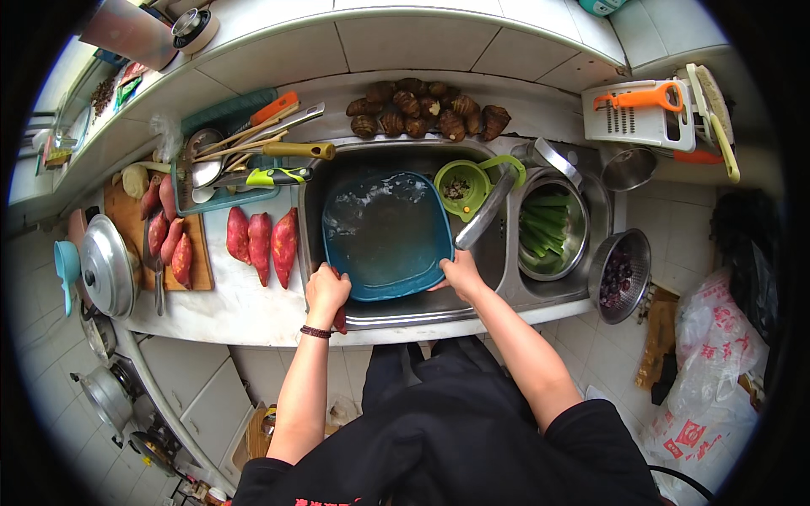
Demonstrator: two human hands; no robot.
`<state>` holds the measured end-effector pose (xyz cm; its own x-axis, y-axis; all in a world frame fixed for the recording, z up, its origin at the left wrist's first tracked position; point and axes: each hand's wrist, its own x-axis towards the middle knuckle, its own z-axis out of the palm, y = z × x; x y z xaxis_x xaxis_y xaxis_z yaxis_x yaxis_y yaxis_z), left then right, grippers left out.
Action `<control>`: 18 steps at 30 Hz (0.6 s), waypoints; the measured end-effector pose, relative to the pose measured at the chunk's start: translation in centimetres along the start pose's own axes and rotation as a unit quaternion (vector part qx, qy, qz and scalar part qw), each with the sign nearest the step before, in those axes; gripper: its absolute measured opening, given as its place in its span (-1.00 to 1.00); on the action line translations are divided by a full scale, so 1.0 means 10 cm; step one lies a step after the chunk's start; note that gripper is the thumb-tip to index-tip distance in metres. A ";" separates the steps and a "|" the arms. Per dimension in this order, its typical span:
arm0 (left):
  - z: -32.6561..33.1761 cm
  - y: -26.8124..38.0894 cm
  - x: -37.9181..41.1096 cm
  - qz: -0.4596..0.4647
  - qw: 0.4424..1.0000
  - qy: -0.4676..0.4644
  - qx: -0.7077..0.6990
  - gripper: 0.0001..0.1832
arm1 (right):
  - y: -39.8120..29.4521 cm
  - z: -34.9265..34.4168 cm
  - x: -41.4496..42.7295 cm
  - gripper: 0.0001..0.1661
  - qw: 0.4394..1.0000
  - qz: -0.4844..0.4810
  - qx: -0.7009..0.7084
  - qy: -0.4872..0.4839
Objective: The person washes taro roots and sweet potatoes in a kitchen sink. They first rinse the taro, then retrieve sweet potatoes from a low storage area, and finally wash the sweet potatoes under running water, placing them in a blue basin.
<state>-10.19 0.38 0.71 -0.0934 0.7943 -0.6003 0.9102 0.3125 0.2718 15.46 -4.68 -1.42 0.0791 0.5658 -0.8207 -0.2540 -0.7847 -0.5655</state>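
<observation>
A blue plastic basin [395,292] of cloudy water sits in the stainless steel sink [484,278], its surface rippled at the far side. My left hand [328,292] is closed around a red sweet potato [340,320], whose ends show past the fingers, beside the basin's near left corner. At the near right corner, my right hand [461,275] grips the basin's rim. The metal faucet [486,218] reaches over the sink just right of the basin. Behind it, a green strainer [462,174] holds small scraps.
Three sweet potatoes [259,243] lie left of the sink, near a cutting board [201,253] with more and a knife [159,291]. Taro roots [436,107] line the back ledge. Right are a bowl of green stalks [545,221] and a colander [639,253]. Utensil handles [297,150] overhang the sink.
</observation>
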 end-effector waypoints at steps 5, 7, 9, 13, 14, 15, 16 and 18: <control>0.03 -0.06 0.07 0.023 1.000 -0.002 0.010 -0.79 | -0.03 0.00 -0.07 -0.65 0.999 -0.032 -0.007 0.016; -0.02 -0.05 0.03 0.040 0.999 -0.005 0.005 -0.80 | -0.10 0.00 -0.15 -0.68 0.999 -0.044 -0.006 0.004; -0.09 -0.06 -0.04 0.058 0.998 -0.008 0.000 -0.80 | -0.10 -0.02 -0.20 -0.67 1.000 -0.029 0.003 -0.009; -0.22 -0.05 -0.17 0.078 0.997 0.011 -0.011 -0.83 | 0.02 -0.05 -0.30 -0.68 0.999 0.013 0.033 -0.022; -0.25 -0.05 -0.21 0.083 0.996 0.016 -0.017 -0.84 | 0.07 -0.07 -0.32 -0.70 0.999 0.033 0.034 -0.027; -0.31 -0.03 -0.25 0.084 0.996 0.019 -0.016 -0.85 | 0.08 -0.05 -0.37 -0.70 0.997 0.048 0.054 -0.027; -0.38 0.01 -0.30 0.085 0.996 0.023 -0.015 -0.85 | 0.08 -0.03 -0.42 -0.70 0.995 0.062 0.073 -0.028; -0.45 0.03 -0.34 0.113 0.993 0.038 -0.001 -0.86 | 0.09 -0.01 -0.48 -0.70 0.991 0.077 0.099 -0.039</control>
<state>-11.37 0.11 6.21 0.0834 0.8816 -0.4645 0.9109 0.1215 0.3942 14.98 -8.14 1.99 -0.0473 0.4667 -0.8832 -0.4425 -0.8025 -0.4003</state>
